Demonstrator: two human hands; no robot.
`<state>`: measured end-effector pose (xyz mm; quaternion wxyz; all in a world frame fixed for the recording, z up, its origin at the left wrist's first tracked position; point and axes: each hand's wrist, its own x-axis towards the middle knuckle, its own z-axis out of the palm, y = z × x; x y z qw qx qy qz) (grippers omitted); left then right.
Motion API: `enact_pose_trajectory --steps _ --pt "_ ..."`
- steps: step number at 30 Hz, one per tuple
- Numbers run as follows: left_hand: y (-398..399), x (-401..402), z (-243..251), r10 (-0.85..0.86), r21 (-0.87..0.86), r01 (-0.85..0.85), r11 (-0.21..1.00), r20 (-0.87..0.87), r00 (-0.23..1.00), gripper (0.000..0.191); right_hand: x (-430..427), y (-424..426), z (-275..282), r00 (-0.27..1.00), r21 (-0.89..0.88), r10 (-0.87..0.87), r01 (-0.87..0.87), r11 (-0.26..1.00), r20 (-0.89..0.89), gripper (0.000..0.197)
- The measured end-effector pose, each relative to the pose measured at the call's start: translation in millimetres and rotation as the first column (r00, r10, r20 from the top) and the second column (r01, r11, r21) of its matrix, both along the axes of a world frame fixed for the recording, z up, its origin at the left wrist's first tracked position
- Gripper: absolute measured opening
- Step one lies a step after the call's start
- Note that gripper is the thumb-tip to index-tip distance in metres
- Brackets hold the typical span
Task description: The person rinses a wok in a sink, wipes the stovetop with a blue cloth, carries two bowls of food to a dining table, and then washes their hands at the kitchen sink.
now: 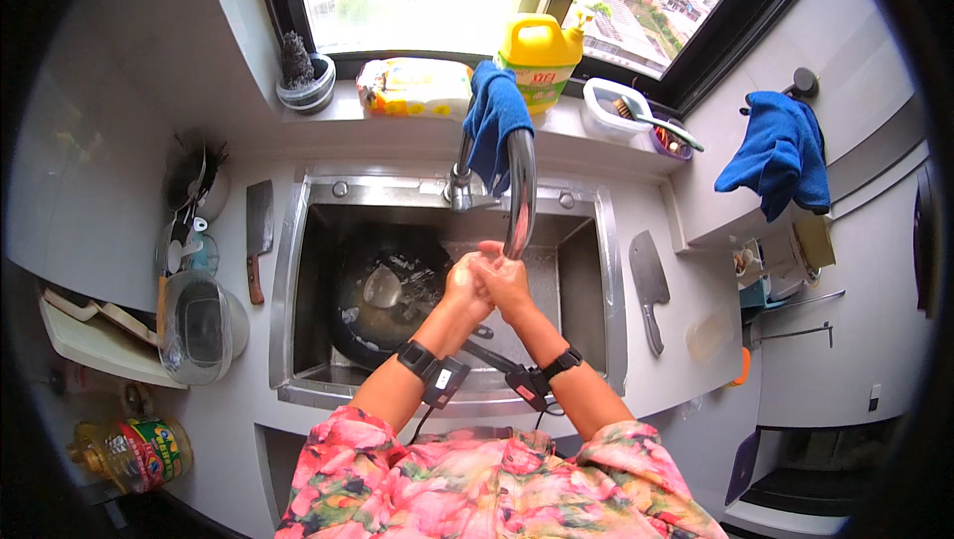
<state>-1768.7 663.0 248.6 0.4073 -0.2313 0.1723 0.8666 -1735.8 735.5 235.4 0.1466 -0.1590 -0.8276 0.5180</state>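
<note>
My left hand (468, 287) and my right hand (505, 282) are pressed together, fingers overlapping, right under the mouth of the curved metal faucet (522, 189) over the steel sink (550, 293). No object shows between them. A blue cloth (498, 118) hangs over the faucet's neck. Below and to the left of my hands, a dark wok (358, 334) with liquid and foam lies in the sink, its handle pointing towards me beneath my wrists. A metal ladle (383, 287) rests inside the wok. Straps with small devices are around both my wrists.
Cleavers lie left (259, 222) and right (650, 271) of the sink. A clear plastic container (197, 330) stands at left, an oil bottle (149, 453) below it. The sill holds a yellow jug (538, 55), a wrapped pack (417, 88) and a tub (607, 110). Another blue cloth (782, 148) hangs at right.
</note>
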Motion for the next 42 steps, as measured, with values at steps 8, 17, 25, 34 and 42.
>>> enact_pose_trajectory --steps 8,17,25,34,42 --pt "6.3 7.3 -30.1 0.090 0.823 0.128 0.553 -0.212 0.973 0.037 18.5 -14.6 29.5 0.966 -0.982 0.180 -0.177 -0.072 -0.187 0.048" --pt "43.1 17.3 -57.2 -0.064 -0.549 -0.467 0.693 -0.692 0.719 0.015 11.8 -20.2 -20.0 0.997 -0.987 0.075 0.013 -0.163 0.001 0.050" --pt "12.3 -4.9 -64.7 -0.972 -0.396 -0.911 0.116 -0.235 -0.021 0.013 4.7 -34.2 -23.7 0.943 -0.980 -0.276 0.198 0.017 0.186 0.038" --pt "2.6 5.6 -43.1 -0.743 -0.657 -0.476 0.585 -0.669 0.011 0.024 1.9 8.5 -45.3 0.977 -0.449 -0.205 0.210 0.868 0.061 0.019" --pt "-15.8 8.2 -5.0 -0.232 0.160 0.241 0.957 -0.069 0.970 0.029 3.1 6.9 -8.6 0.960 -0.996 0.278 0.033 -0.078 0.010 0.022"
